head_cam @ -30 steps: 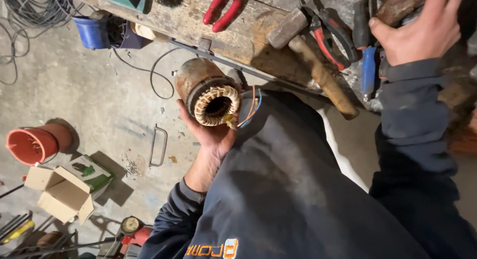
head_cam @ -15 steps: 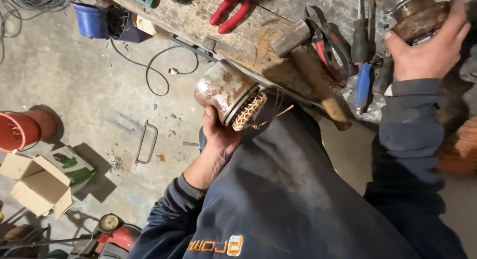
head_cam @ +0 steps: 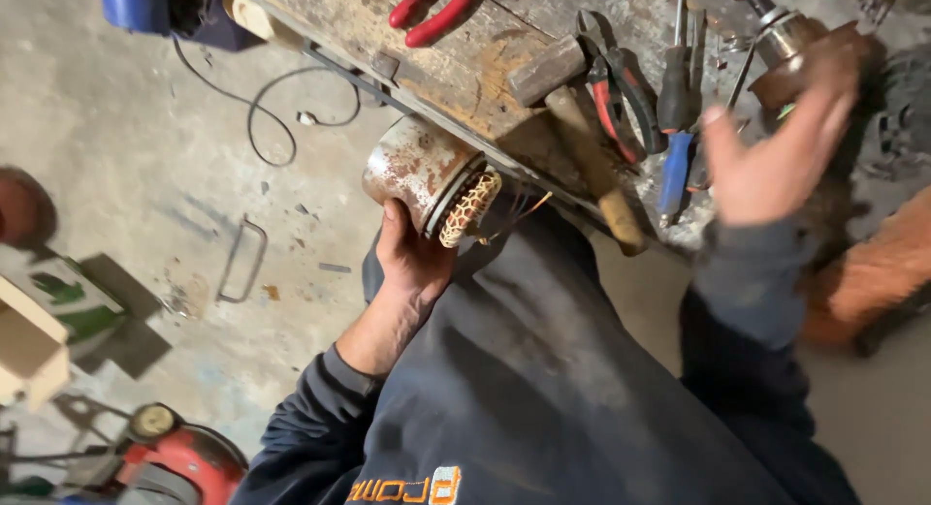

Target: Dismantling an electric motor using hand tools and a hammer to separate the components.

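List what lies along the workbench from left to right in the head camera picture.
Red-handled tool → hammer → red-handled pliers → blue-handled screwdriver → rusty motor part beside the open right hand. Below the bench edge, the left hand holds a rusty motor housing.

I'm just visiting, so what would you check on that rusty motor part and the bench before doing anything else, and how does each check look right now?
1. Left hand grips the rusty motor stator from below: ok.
2. Copper windings and loose wire leads hang free, not snagged: cannot tell.
3. Right hand free: ok, open, blurred, holding nothing.
4. Rusty rotor part resting steady on the workbench: cannot tell.
5. Hammer lying safely: not ok, its handle overhangs the bench edge.
6. Blue-handled screwdriver within reach: ok.
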